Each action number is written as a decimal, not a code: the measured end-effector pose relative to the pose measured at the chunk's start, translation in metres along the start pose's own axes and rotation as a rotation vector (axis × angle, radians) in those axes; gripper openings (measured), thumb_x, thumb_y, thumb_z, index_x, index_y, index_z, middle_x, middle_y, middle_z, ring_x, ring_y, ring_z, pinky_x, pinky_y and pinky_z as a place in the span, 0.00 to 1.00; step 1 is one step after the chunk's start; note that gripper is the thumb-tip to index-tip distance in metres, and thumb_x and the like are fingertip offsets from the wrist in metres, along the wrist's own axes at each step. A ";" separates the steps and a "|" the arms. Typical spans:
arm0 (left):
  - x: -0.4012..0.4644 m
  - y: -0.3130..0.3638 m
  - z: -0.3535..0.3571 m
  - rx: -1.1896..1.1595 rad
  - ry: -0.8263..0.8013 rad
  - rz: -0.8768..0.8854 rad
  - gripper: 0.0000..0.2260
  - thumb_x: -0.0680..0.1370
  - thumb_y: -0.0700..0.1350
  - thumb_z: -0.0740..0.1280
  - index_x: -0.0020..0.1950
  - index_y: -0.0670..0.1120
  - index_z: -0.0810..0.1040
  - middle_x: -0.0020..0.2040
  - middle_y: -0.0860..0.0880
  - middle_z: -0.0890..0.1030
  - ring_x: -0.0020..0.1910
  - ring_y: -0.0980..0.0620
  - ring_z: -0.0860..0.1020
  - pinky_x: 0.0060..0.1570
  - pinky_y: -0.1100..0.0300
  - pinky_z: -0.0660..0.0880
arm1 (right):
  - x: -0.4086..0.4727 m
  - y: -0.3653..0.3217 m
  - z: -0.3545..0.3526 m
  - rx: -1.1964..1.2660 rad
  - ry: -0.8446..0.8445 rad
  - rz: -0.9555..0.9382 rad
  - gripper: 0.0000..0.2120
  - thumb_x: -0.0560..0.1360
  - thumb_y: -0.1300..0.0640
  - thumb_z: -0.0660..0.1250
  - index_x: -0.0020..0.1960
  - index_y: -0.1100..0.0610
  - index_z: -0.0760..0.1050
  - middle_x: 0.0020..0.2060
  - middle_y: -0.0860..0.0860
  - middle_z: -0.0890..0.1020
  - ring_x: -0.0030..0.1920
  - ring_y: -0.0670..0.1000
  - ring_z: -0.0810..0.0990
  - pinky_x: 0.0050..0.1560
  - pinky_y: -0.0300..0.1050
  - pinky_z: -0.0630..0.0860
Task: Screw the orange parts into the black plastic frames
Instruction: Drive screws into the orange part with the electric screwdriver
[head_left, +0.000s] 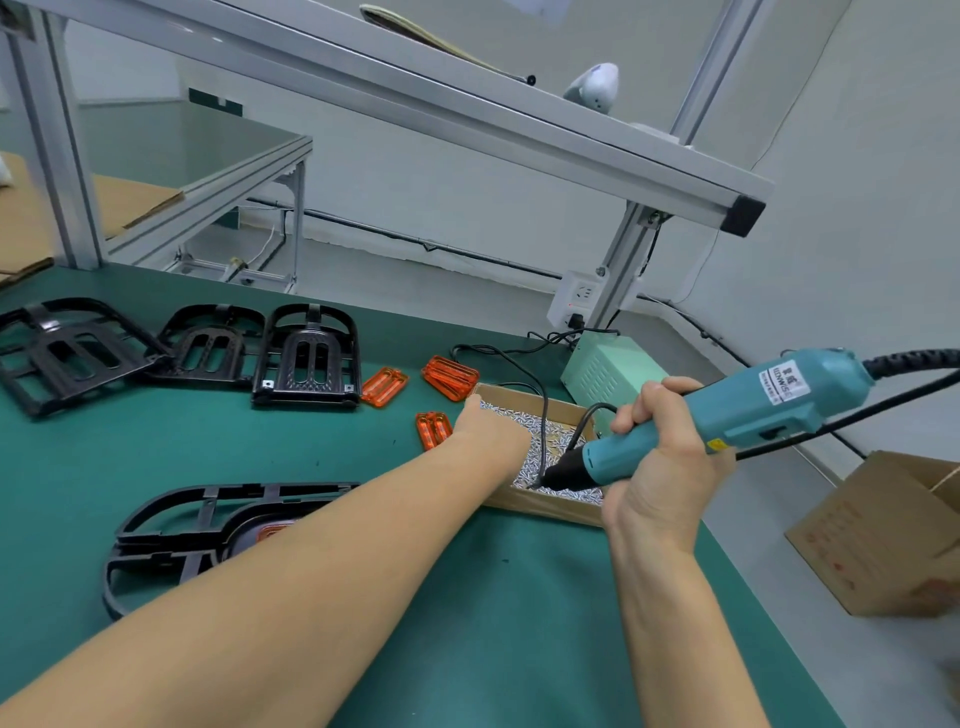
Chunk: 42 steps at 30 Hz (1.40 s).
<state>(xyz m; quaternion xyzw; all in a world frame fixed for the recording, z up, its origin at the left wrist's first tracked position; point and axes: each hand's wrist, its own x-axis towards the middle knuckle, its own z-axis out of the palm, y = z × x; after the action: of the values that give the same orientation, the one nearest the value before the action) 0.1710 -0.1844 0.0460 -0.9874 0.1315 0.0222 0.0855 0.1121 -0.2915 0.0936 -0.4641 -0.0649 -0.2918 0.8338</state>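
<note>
The fingers of the left hand (491, 434) are hidden inside the cardboard tray (540, 506), so whether a screw is pinched cannot be told. The nearest black frame (208, 525) is partly covered by the left forearm, and only a sliver of its orange part (272, 531) is seen. The cardboard box (883, 535) is cut off by the right edge.

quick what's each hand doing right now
Left hand: in the screw box, fingers hidden, cannot tell.
Right hand: gripping the teal electric screwdriver.
</note>
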 end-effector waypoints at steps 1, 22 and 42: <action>0.000 0.000 0.000 0.007 0.012 -0.005 0.08 0.77 0.35 0.57 0.38 0.43 0.69 0.46 0.47 0.79 0.54 0.46 0.76 0.67 0.48 0.55 | 0.000 0.000 -0.001 0.001 0.001 0.001 0.14 0.66 0.68 0.65 0.29 0.50 0.73 0.25 0.48 0.71 0.23 0.50 0.69 0.31 0.39 0.69; -0.013 -0.020 0.005 -0.415 0.115 0.036 0.08 0.77 0.39 0.58 0.37 0.44 0.68 0.35 0.48 0.73 0.40 0.46 0.69 0.50 0.53 0.64 | -0.002 0.000 -0.003 0.000 -0.005 0.017 0.14 0.67 0.67 0.66 0.28 0.50 0.73 0.23 0.48 0.70 0.23 0.50 0.69 0.31 0.38 0.68; -0.038 -0.041 0.013 -1.409 0.258 -0.235 0.04 0.71 0.37 0.74 0.40 0.46 0.84 0.40 0.53 0.81 0.41 0.59 0.75 0.44 0.62 0.70 | -0.013 0.005 0.021 0.003 -0.033 0.053 0.14 0.68 0.69 0.65 0.31 0.52 0.72 0.24 0.49 0.69 0.23 0.50 0.68 0.30 0.39 0.68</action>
<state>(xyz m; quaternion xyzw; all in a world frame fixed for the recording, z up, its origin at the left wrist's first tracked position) 0.1445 -0.1334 0.0424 -0.8103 -0.0121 -0.0243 -0.5853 0.1074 -0.2672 0.0969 -0.4691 -0.0667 -0.2621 0.8407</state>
